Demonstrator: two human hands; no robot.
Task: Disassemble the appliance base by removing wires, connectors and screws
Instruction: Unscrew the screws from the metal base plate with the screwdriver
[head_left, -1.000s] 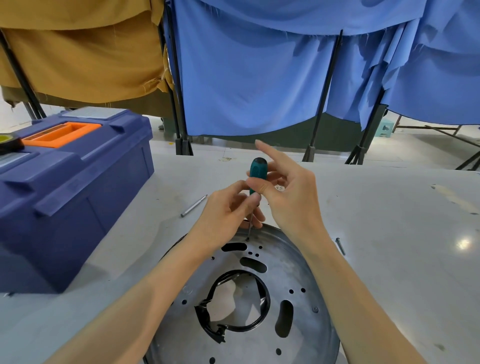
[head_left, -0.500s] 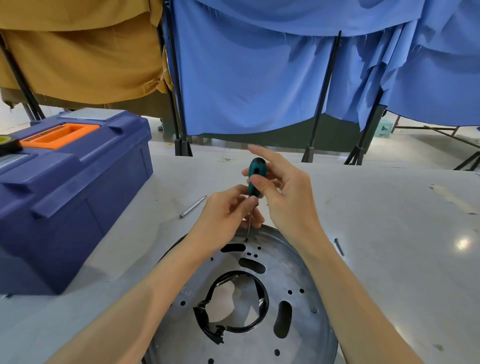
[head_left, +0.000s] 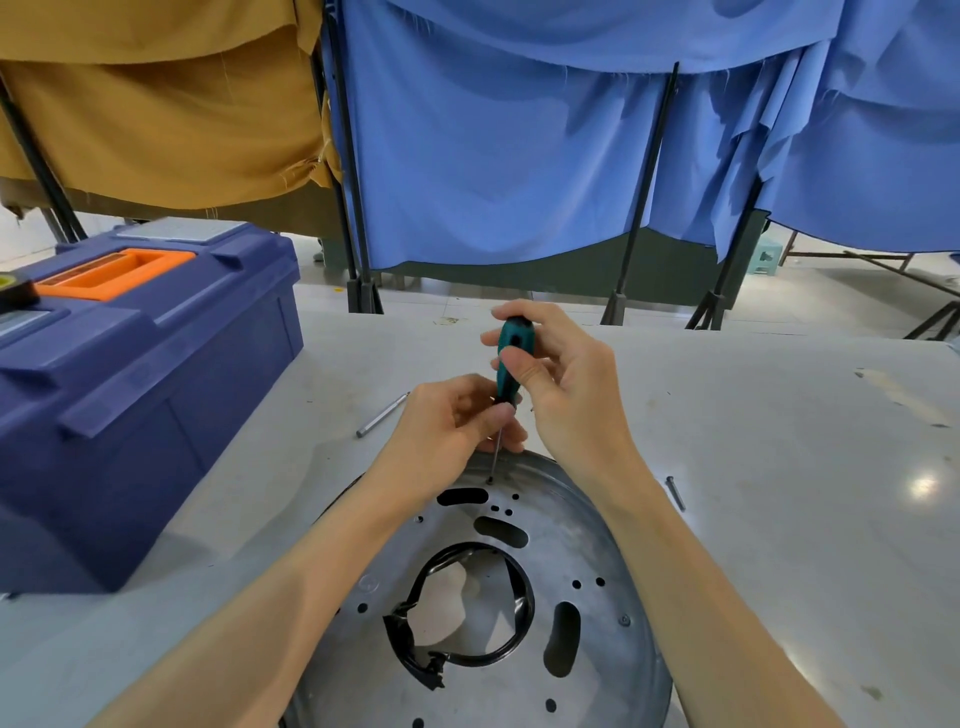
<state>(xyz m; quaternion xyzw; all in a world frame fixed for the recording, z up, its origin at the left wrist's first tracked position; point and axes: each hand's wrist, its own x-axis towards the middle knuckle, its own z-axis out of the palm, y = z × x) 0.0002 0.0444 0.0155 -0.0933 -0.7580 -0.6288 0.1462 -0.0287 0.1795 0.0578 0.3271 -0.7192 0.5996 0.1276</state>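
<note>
— Where was the base (head_left: 597, 545)?

— Flat on the table (head_left: 779, 467), at the middle of the near edge, partly cut off by the bottom of the view. A black wire (head_left: 522, 636) ran round its centre hole, and one screw (head_left: 625, 620) sat in its right side.

— And the hands?

— Both were on the screwdriver (head_left: 511, 358). The right hand (head_left: 571, 395) had thumb and fingers curled round the green handle, up near the top. The left hand (head_left: 447, 431) pinched it lower down, where the handle met the thin shaft, with the other fingers curled in.

— How did the tool stand?

— Nearly upright, with its tip down on a small dark spot in the far part of the base. Whether that was a screw head or a bare hole, I could not tell.

— Anything else on the table?

— A blue toolbox (head_left: 156, 395) with an orange handle stood along the left edge. A short metal rod (head_left: 382, 415) lay between the toolbox and the left hand. A long screw (head_left: 675, 493) lay just right of the base, apart from it. Blue cloth (head_left: 493, 156) and ochre cloth (head_left: 156, 104) hung beyond the far edge.
</note>
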